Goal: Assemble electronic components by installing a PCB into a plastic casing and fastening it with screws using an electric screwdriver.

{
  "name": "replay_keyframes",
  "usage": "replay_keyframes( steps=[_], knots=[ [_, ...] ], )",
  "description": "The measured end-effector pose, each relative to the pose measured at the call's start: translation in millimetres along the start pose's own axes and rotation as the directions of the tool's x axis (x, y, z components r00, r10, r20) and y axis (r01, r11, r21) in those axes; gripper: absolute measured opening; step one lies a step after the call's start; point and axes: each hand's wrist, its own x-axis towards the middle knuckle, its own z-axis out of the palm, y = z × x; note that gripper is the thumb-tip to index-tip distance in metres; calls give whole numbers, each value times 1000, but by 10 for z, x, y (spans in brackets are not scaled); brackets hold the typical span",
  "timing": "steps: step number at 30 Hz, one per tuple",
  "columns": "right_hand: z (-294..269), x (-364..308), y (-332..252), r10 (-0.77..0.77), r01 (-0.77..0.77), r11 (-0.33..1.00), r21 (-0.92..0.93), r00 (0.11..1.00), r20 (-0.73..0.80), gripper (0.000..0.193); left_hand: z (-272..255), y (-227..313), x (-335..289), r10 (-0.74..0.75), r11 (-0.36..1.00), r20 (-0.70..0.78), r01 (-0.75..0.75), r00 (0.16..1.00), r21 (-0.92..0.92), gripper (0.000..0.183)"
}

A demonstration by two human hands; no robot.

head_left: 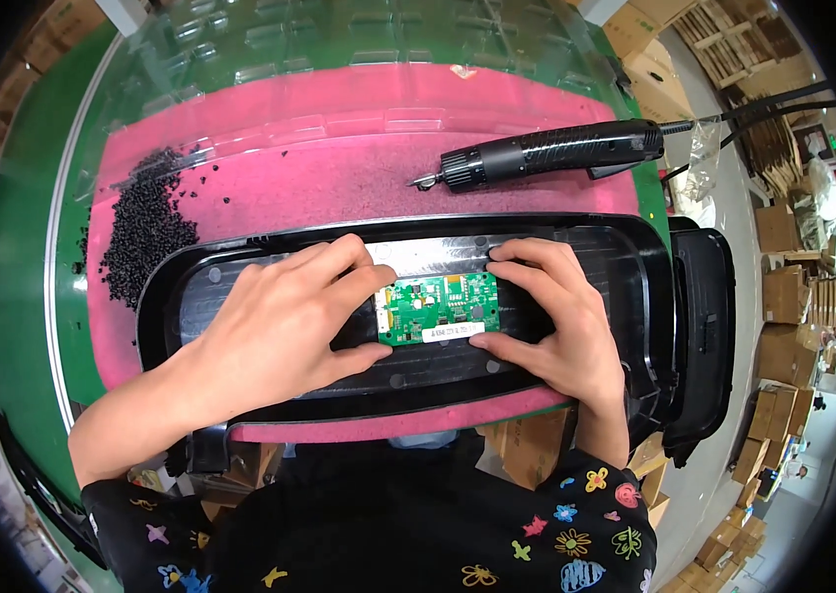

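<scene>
A green circuit board point(438, 308) with a white label strip lies inside a long black plastic housing point(650, 267). My left hand point(304, 316) holds the board's left end, thumb at the lower corner and fingers at the upper one, beside a white connector. At the right end, my right hand point(561, 316) has its thumb on the lower edge and its fingers curled by the upper corner. Both hands are closed on the board from opposite ends. Whether it rests flat on the housing floor I cannot tell.
A black electric screwdriver point(551, 156) lies beyond the housing, its cable running right. A heap of small black screws point(146, 227) sits at the left of the pink mat point(339, 99). Clear plastic trays point(398, 40) are at the back; another black housing point(703, 331) stands at right.
</scene>
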Motion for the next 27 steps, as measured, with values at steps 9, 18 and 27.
replay_keyframes(
  steps=[9, 18, 27],
  knots=[
    [-2, 36, -77, 42, -41, 998, -47, 999, 17, 64, -29, -58, -45, 42, 999, 19, -42, 999, 20, 57],
    [-239, -74, -119, 149, -114, 986, 122, 934, -326, 52, -717, -145, -322, -17, 990, -443, 76, 896, 115, 23],
    [-1114, 154, 440, 271, -290, 920, -263, 957, -108, 47, -707, -1079, -957, -304, 753, -470, 511, 829, 414, 26]
  ],
)
